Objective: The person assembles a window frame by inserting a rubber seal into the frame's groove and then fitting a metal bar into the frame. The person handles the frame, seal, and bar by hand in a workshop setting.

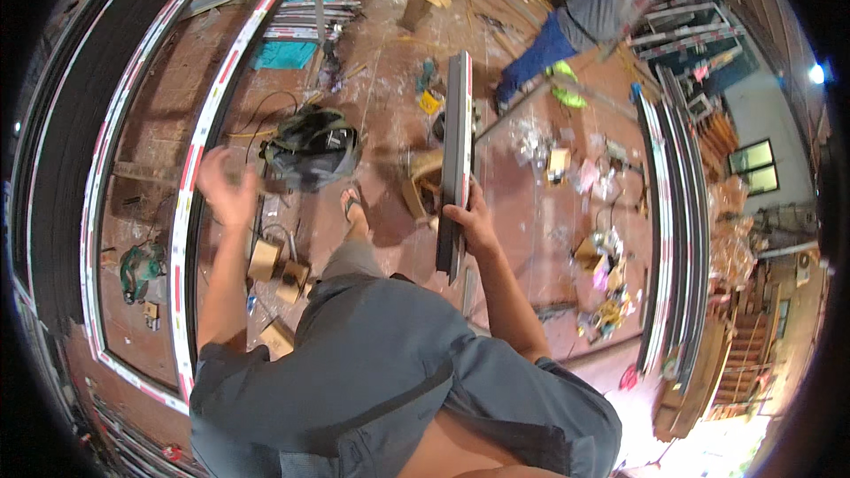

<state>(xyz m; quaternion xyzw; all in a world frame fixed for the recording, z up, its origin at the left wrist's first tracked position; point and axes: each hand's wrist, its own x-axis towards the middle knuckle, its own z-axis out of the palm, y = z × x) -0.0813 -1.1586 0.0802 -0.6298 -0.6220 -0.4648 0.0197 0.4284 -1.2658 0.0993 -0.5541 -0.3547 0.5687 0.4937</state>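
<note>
In the head view, the right hand grasps a dark bar by its near end; the left hand, released and spread, perhaps touches a white-and-red rail. A bag and cardboard boxes clutter the floor.

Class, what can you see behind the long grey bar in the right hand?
Beyond the grey bar, reddish-brown floor and part of a tan, box-like object show; whatever lies directly behind the bar is covered.

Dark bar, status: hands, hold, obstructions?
Left hand open, beside the white-and-red-edged frame, contact unclear. Right hand gripping dark bar toward its near end. Dark bag on floor ahead, possible trip hazard.
</note>
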